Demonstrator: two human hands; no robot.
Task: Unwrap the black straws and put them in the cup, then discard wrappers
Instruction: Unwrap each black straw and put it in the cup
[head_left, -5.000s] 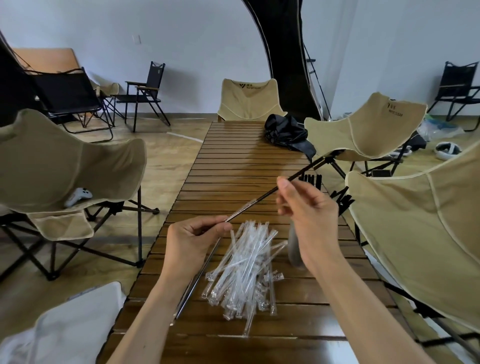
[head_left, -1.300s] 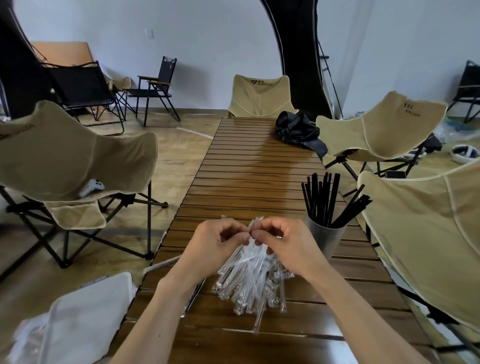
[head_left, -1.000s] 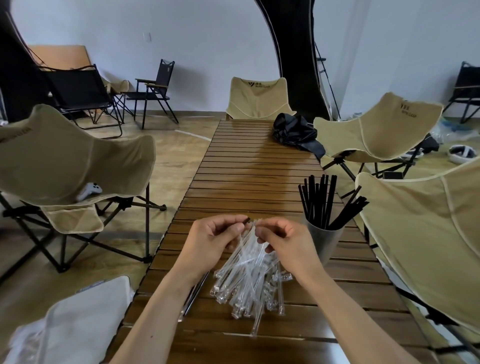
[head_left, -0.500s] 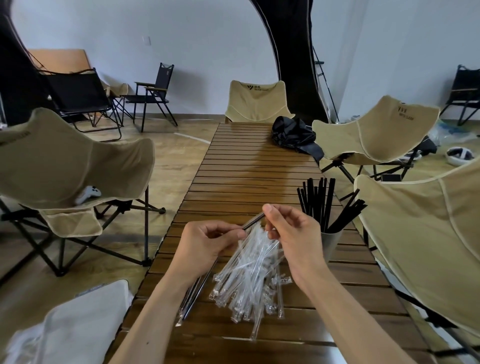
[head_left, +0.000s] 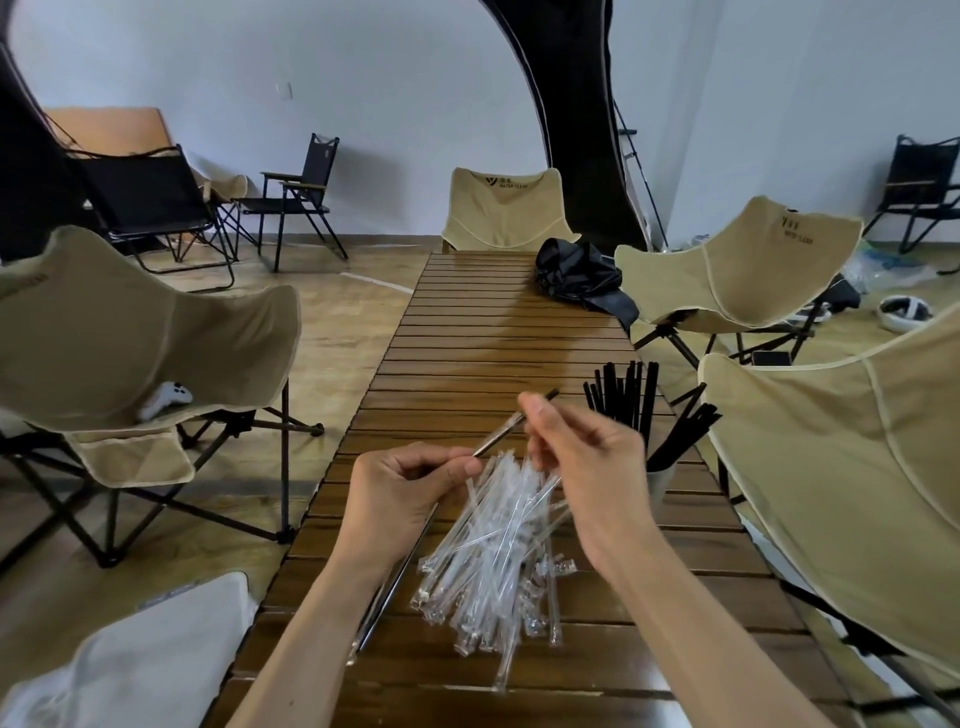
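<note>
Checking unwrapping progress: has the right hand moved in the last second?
Yes. The right hand has drawn away from the left hand, toward the metal cup, baring more black straw.

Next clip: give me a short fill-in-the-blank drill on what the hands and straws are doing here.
1. Both hands, left hand and right hand, hold one ____ straw.
2. The cup of unwrapped straws stands to the ____ of the right hand.
3. The pile of clear wrappers lies on the ____ table.

Missing: black; right; wooden

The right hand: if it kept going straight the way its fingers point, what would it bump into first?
Probably nothing soon: the right hand points up-left, away over the bare wooden table; depth is uncertain.
</note>
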